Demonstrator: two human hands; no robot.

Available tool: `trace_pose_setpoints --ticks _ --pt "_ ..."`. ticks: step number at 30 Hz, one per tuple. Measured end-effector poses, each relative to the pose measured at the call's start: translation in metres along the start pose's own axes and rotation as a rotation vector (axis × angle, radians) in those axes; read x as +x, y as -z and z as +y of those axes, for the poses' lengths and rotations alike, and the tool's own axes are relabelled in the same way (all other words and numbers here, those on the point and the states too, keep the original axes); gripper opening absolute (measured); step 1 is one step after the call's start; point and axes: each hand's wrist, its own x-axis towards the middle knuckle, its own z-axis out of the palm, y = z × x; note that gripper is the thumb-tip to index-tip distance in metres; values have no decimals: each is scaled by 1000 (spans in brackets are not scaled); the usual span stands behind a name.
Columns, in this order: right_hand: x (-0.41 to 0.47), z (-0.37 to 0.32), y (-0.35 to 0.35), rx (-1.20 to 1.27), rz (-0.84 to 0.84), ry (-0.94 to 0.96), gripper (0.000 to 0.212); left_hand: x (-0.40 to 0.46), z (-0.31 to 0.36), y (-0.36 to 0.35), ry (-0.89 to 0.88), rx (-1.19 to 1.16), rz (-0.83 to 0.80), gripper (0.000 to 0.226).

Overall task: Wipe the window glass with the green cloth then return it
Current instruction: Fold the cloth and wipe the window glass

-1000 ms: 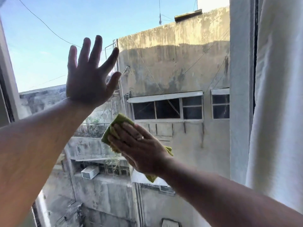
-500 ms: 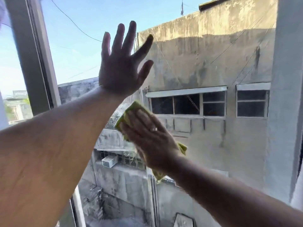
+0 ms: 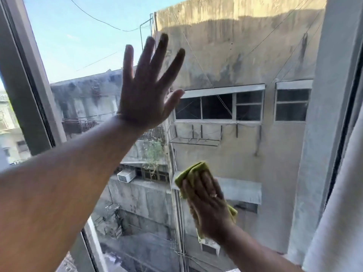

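The window glass [image 3: 255, 173] fills most of the view, with concrete buildings and sky behind it. My left hand [image 3: 146, 91] is pressed flat on the pane at upper centre, fingers spread, holding nothing. Lower down and to the right, my right hand [image 3: 208, 203] presses the crumpled green cloth [image 3: 193, 171] against the glass. The cloth sticks out above my fingers and at both sides of my palm; the rest is hidden under the hand.
A grey window frame post [image 3: 25, 79] runs down the left side. A white curtain [image 3: 341, 193] hangs at the right edge, beside the right frame [image 3: 318, 134].
My right hand has slid the green cloth down and to the right on the glass. The left hand stays flat on the pane. The view has shifted, showing more of the lower glass.
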Motion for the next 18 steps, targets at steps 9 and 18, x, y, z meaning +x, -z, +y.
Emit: trace_pose_setpoints --ticks 9,18 --pt "-12 60 24 -33 50 -304 53 -23 5 -15 18 31 13 63" --pt "71 -92 -15 -12 -38 158 69 -17 1 -2 31 -9 -66 64"
